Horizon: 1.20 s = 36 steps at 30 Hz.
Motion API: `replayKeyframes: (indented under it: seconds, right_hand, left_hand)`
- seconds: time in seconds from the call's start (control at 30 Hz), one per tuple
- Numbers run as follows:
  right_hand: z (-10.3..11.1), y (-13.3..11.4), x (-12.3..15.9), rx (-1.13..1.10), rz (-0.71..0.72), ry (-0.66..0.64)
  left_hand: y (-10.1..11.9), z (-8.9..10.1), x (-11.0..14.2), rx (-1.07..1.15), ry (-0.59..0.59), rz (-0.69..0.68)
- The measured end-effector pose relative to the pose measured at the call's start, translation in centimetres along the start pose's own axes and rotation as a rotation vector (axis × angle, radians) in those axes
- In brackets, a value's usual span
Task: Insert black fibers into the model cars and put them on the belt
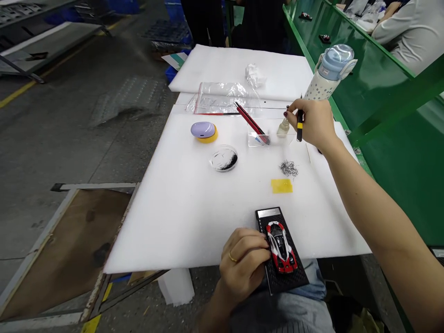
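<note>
My left hand is closed around the near edge of a black base that carries a red, white and black model car. The base hangs over the front edge of a white foam sheet. My right hand is farther back, pinching a thin black tool with a yellow band upright. It hovers just right of a small clear bottle and a clear box holding red pencils.
On the foam lie a yellow tag, a tuft of black fibres, a round dish of black fibres, a purple case on a yellow disc, a plastic bag and crumpled paper. A blue-capped bottle stands by the green bench.
</note>
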State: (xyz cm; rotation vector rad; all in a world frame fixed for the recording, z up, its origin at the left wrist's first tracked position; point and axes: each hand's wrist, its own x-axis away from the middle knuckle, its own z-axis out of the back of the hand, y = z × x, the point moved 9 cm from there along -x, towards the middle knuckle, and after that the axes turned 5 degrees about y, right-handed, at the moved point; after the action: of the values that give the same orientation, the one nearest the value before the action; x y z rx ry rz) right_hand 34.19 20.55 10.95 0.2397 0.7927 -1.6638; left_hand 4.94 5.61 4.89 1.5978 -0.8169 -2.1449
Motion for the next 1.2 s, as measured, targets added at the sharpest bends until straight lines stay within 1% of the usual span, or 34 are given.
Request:
replayKeyframes:
  seconds: [0.07, 0.13, 0.2, 0.23, 0.27, 0.3, 0.33, 0.4, 0.47, 0.5, 0.57, 0.67, 0.83, 1.07, 1.13, 1.17, 1.2]
  right_hand:
    - [1.0, -0.7, 0.2, -0.003, 0.013, 0.038]
    - [2.8, -2.7, 1.2, -0.03, 0.084, 0.103]
    - [5.2, -5.5, 3.3, -0.099, 0.182, 0.207]
    - [6.5, -6.6, 4.8, -0.16, 0.203, 0.276]
    - [7.5, -7.4, 6.4, -0.254, 0.182, 0.325]
    - [8.2, -7.6, 8.0, -0.389, 0.12, 0.364]
    - [8.2, -7.6, 9.5, -0.546, 0.027, 0.344]
    - [6.1, -7.3, 12.2, -0.846, -0.19, 0.18]
    - [3.6, -7.2, 14.4, -1.034, -0.374, 0.004]
    - [2.6, -7.2, 15.1, -1.091, -0.442, -0.052]
    - [1.3, -6.8, 15.9, -1.167, -0.543, -0.106]
    - [0.5, -6.4, 16.0, -1.265, -0.65, -0.118]
    - [0.5, -6.8, 16.0, -1.36, -0.693, -0.113]
    - [0.0, -7.0, 16.3, -1.393, -0.681, -0.134]
    - [0.3, -6.9, 16.3, -1.378, -0.67, -0.137]
    - [0.8, -6.8, 16.2, -1.353, -0.654, -0.124]
    - [1.6, -6.6, 15.8, -1.31, -0.617, -0.083]
  left_hand:
    - [0.0, 0.0, 0.1, -0.002, -0.001, -0.008]
    - [0.0, -0.1, 0.2, -0.004, -0.009, -0.015]
    - [0.0, -0.1, 0.3, -0.001, -0.016, -0.017]
    - [0.0, -0.1, 0.3, 0.0, -0.018, -0.018]
    - [0.0, -0.1, 0.3, 0.0, -0.021, -0.016]
    - [0.0, -0.1, 0.3, 0.0, -0.022, -0.013]
    - [-0.1, -0.1, 0.4, 0.0, -0.023, -0.009]
    - [-0.1, -0.2, 0.4, 0.002, -0.026, 0.0]
    - [-0.2, -0.2, 0.5, 0.007, -0.027, 0.006]
    - [-0.2, -0.2, 0.5, 0.009, -0.025, 0.007]
    - [-0.2, -0.2, 0.6, 0.012, -0.021, 0.008]
    - [-0.2, -0.1, 0.7, 0.011, -0.012, 0.011]
    - [-0.3, 0.0, 0.7, 0.019, -0.002, 0.017]
    - [-0.2, 0.0, 0.8, 0.018, -0.008, 0.004]
    - [-0.3, 0.1, 0.8, 0.017, -0.009, 0.007]
    - [-0.3, 0.1, 0.8, 0.016, -0.009, 0.006]
    - [-0.2, 0.1, 0.8, 0.014, -0.009, 0.004]
